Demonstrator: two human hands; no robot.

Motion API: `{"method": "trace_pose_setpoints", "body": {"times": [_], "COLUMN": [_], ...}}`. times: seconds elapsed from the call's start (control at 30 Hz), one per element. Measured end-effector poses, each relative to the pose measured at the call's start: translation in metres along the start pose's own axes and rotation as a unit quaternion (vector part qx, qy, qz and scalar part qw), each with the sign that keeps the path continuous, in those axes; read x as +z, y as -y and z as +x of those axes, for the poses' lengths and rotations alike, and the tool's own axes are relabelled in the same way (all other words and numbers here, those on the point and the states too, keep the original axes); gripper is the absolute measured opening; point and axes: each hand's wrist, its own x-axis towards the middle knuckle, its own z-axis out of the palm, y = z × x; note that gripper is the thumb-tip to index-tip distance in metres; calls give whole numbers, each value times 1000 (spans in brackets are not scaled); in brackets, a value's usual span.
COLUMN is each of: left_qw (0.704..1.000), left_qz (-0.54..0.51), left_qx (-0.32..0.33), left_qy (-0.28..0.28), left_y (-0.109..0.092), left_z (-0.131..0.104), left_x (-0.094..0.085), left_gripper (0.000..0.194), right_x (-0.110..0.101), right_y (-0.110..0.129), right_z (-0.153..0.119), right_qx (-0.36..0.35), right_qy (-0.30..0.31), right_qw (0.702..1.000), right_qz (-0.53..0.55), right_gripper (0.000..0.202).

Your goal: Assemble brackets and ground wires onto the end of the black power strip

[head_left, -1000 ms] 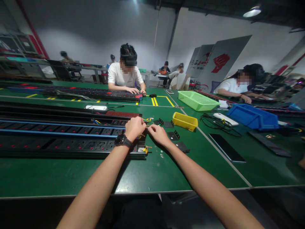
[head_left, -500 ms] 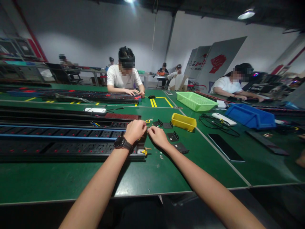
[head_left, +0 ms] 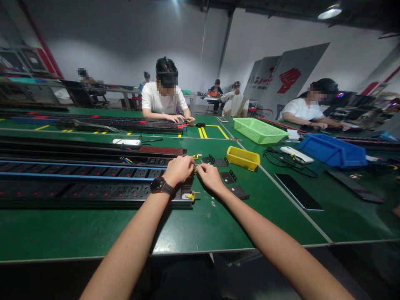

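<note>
My left hand (head_left: 181, 170), with a dark watch on its wrist, is closed in a pinch at the right end of a black power strip with blue edges (head_left: 93, 178). Close beside it, the fingertips of my right hand (head_left: 210, 176) are pinched too. What lies between the fingers is too small to make out. Nearer to me, another black power strip (head_left: 103, 192) has a yellow wire end (head_left: 191, 196) sticking out on its right. Further back is a strip with dark red sockets (head_left: 162, 150). Several black metal brackets, one a flat bracket (head_left: 239, 191), lie right of my hands.
A yellow bin (head_left: 243, 159), a green basket (head_left: 261, 131) and a blue bin (head_left: 333, 151) stand to the right. A phone-like dark slab (head_left: 298, 191) and a black cable (head_left: 287, 162) lie there too. A person (head_left: 165, 98) works across the table.
The view has shifted slightly, so things at the right appear a little further right. Both hands stay pinched at the same strip end.
</note>
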Motion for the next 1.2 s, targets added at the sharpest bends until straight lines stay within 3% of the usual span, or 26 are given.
{"method": "trace_pose_setpoints", "body": {"times": [0.5,0.73,0.9,1.07,1.13,1.2], "left_qw": [999,999,999,996,991,956], "left_qz": [-30,-35,-36,-53,-82,-238], "left_qx": [15,13,6,-23,-25,12], "left_qy": [-3,-6,-13,-70,-107,-171], "left_y": [2,2,-1,-12,-22,-34], "left_z": [-2,-4,-5,-13,-37,-81], "left_x": [0,-1,-4,-35,-58,-81], "left_gripper": [27,28,25,25,27,23], "right_x": [0,-1,3,4,3,1], "right_y": [-5,-10,-13,-10,-7,-4], "right_z": [2,10,15,13,12,12], "right_qx": [14,19,7,15,21,27], "right_qy": [-34,-5,-6,2,4,6], "right_qw": [999,994,996,997,998,998], "right_qz": [38,108,93,75,63,48], "right_gripper": [29,39,38,36,36,35]}}
